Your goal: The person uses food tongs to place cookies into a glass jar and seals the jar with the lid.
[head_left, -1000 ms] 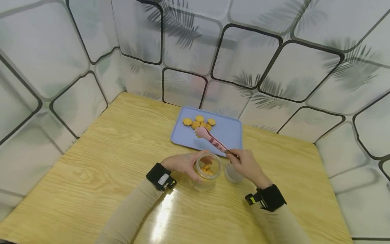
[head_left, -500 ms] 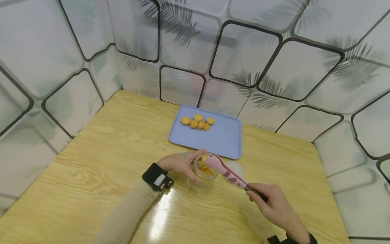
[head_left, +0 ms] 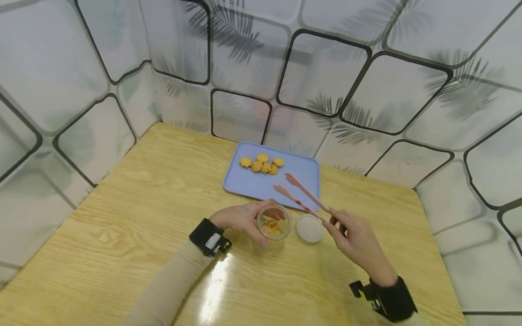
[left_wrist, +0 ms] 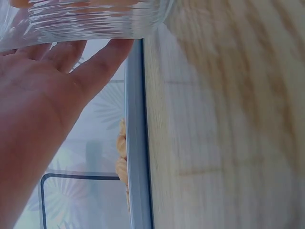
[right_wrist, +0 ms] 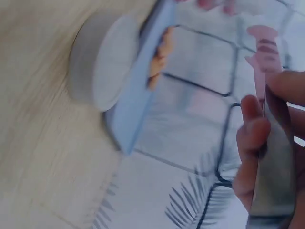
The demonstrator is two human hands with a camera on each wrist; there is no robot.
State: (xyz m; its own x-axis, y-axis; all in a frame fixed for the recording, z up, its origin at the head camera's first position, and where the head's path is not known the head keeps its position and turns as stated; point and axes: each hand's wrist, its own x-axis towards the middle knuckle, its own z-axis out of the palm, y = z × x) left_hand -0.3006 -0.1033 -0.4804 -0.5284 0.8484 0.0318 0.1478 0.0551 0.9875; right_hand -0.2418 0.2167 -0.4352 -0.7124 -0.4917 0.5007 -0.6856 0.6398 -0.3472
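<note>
My left hand (head_left: 244, 222) grips a clear glass jar (head_left: 274, 222) from its left side. Several cookies (head_left: 272, 227) lie inside the jar, and ribbed glass shows in the left wrist view. In my right hand (head_left: 359, 237) is a pair of pink tongs (head_left: 299, 194), their tips spread apart with nothing between them. The tongs reach over the front right of a blue tray (head_left: 299, 170). More cookies (head_left: 262, 164) sit clustered on that tray's back left part.
A round whitish lid (head_left: 309, 228) lies on the wooden table (head_left: 163, 190) between the jar and my right hand. Patterned curtains (head_left: 244, 108) hang along the table's back and sides.
The tongs carried a cookie from the tray to the jar and let it go there. They then opened and swung back toward the tray. My left hand stays on the jar.
</note>
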